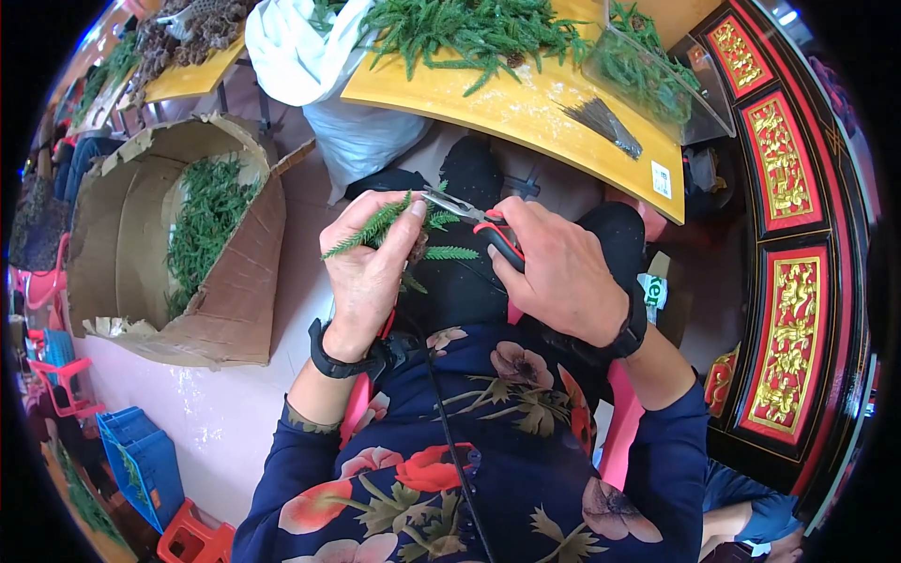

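Above my lap, my left hand pinches a small green artificial pine sprig between thumb and fingers. Its needled branches spread to both sides of the hand, and a brownish piece shows partly hidden beside the thumb. My right hand is wrapped round red-and-black-handled pliers. The pliers' metal jaws point left and reach the sprig near my left thumb tip. Whether they grip a wire there is too small to tell.
Ahead stands a yellow table with a heap of green sprigs, a bundle of thin dark wires and a clear bin. A cardboard box holding greenery is on the left, near a white sack. Carved panels line the right.
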`<state>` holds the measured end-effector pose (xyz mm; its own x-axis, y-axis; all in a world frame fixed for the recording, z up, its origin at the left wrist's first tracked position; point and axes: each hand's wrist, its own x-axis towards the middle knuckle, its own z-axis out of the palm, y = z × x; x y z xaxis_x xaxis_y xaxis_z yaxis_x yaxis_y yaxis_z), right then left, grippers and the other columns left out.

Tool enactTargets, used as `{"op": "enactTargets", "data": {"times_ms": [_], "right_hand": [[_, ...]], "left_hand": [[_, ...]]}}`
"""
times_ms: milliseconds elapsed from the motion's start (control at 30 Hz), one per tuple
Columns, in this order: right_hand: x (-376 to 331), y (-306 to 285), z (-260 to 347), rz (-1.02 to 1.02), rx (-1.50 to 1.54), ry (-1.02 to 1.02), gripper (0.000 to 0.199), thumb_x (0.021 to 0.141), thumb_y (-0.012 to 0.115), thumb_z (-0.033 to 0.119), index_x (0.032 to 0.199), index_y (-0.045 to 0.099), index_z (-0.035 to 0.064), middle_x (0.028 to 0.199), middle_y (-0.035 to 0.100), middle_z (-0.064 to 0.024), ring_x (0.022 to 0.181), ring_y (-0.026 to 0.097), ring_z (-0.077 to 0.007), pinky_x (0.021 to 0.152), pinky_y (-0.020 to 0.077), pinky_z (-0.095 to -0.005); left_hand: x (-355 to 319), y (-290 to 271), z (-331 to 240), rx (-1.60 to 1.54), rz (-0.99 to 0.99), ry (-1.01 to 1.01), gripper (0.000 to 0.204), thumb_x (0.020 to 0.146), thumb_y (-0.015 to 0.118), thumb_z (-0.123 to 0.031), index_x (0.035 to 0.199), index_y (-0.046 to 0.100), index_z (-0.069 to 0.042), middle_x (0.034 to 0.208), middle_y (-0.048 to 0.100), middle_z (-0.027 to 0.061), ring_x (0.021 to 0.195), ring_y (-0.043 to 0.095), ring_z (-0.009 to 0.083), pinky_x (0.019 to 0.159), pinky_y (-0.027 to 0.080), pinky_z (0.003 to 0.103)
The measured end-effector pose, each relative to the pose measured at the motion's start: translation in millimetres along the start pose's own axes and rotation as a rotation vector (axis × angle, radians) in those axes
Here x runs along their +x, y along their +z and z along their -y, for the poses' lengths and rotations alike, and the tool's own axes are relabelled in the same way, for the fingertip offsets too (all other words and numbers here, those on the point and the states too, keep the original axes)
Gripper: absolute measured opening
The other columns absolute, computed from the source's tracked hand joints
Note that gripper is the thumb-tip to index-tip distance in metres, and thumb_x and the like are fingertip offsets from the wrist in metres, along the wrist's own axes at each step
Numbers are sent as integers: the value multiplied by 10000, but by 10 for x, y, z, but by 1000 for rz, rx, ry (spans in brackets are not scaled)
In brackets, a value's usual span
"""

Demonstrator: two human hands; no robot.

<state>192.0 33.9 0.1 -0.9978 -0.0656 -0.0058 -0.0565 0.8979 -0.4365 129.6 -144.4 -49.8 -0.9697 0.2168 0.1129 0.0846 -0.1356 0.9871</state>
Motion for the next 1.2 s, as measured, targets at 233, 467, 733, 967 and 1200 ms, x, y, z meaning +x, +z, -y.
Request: {"op": "enactTargets", "data": {"times_ms": [233,467,733,967,1200], "right_hand": [[2,57,-32,-20,38,-17,255,825,589,172,1028,491,54,865,570,-155,809,579,-369,659,445,-442],[11,82,-14,-15,49,-4,243,826,584,175,1017,501,50,819,579,-159,771,580,-376,645,440,-451],[26,-9,-81,111,73,11,188,851,580,201,935,550,35,702,567,-190,673,561,-407,595,429,-459],[95,-22,-250,111,263,53,317,854,574,318,875,607,4,753,603,-228,749,590,-409,659,457,-471],[162,-289,-1219,-199,72,458,513,835,586,481,909,621,-26,856,649,-208,815,635,-333,753,471,-380]], "left_hand": [[17,-11,46,10,-52,58,84,842,645,-18,911,669,23,691,581,-13,571,501,29,505,372,182],[15,-3,55,38,-74,69,90,833,645,-4,912,667,34,709,563,-9,584,503,36,510,375,187],[21,43,59,191,-59,199,88,831,635,18,912,666,34,679,523,-11,587,503,47,512,378,193],[3,51,47,97,-46,111,87,848,626,0,924,657,28,730,572,0,612,522,51,527,397,196],[39,-43,87,-140,-75,-114,114,859,612,-36,958,646,9,800,620,6,715,548,50,628,435,202]]}}
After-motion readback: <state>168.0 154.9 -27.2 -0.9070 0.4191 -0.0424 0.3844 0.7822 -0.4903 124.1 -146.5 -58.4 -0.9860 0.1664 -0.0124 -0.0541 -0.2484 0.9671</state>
